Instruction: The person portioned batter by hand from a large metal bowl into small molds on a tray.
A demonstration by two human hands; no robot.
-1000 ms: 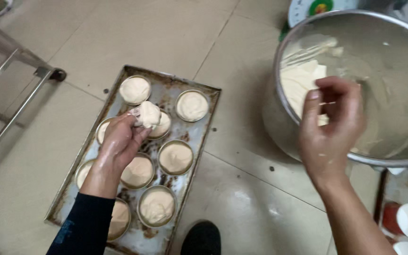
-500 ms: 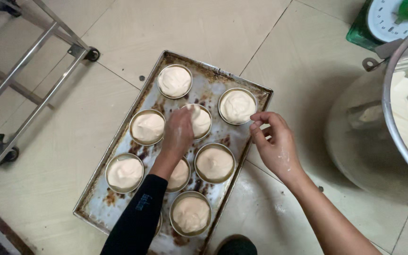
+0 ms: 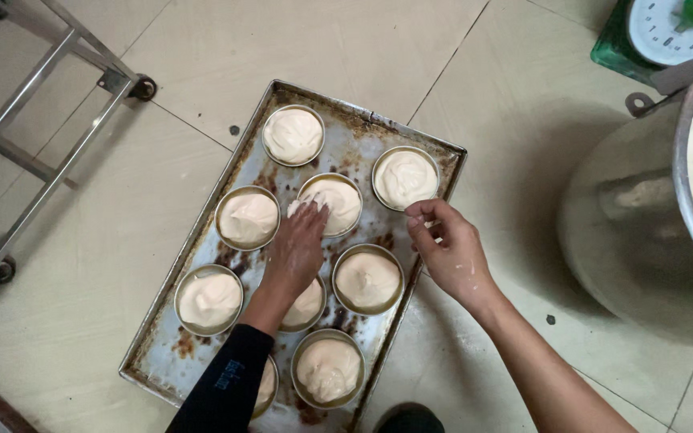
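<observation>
The left hand (image 3: 298, 250) lies flat, fingers together, pressing batter in the middle tin (image 3: 332, 204) of the tray (image 3: 202, 240). Smoothing it well likely needs light, even pressure. The right hand (image 3: 449, 255), loosely curled and empty, hovers at the tin's three o'clock, at the tray's edge.

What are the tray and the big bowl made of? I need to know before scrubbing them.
Tray: looks like thin sheet metal, dull, with brown baked-on stains and a rolled rim. Big bowl: probably stainless steel, smooth grey with soft reflections.
</observation>
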